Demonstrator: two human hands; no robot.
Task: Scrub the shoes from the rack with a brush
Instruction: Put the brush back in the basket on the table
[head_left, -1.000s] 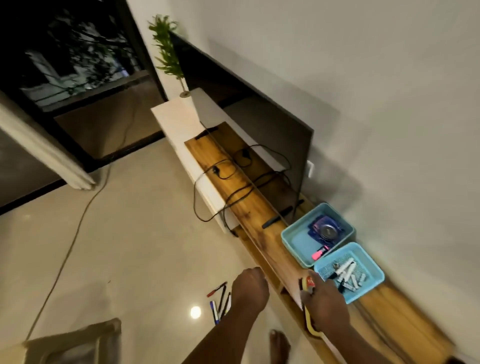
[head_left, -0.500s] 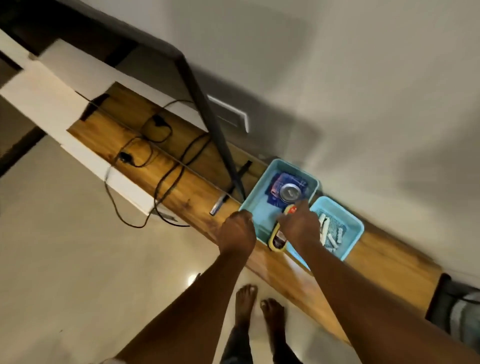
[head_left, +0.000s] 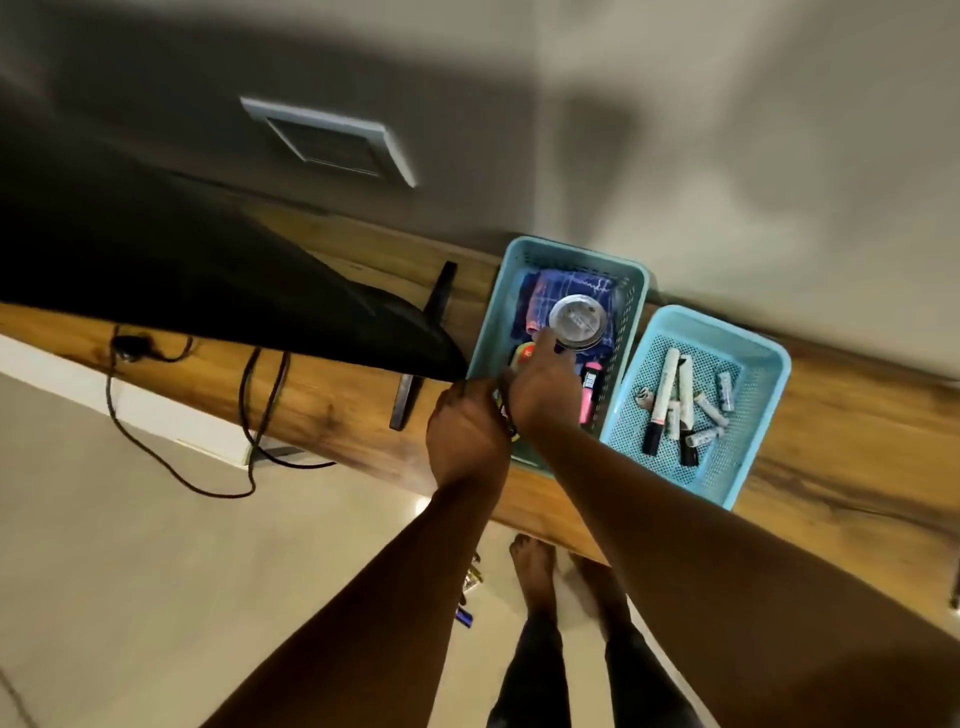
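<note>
A brush with a yellow rim and a red label (head_left: 522, 357) lies half inside the left blue basket (head_left: 571, 250) on the wooden shelf (head_left: 337, 410). My right hand (head_left: 545, 395) covers the brush from above, fingers curled over it, one fingertip near a round metal tin (head_left: 577, 318). My left hand (head_left: 465, 436) sits at the basket's near-left corner with curled fingers, pressed against my right hand; its grip is hidden. No shoes or rack are in view.
A pink highlighter (head_left: 589, 389) and a checked cloth (head_left: 566, 291) lie in the same basket. The right blue basket (head_left: 727, 332) holds markers and batteries. A black TV (head_left: 156, 270) stands to the left, cables (head_left: 249, 415) hang off the shelf, and my bare feet (head_left: 535, 566) are below.
The view swung from the room down onto the shelf. My right hand carried the brush up from the shelf edge into the left basket, and my left hand closed in beside it.
</note>
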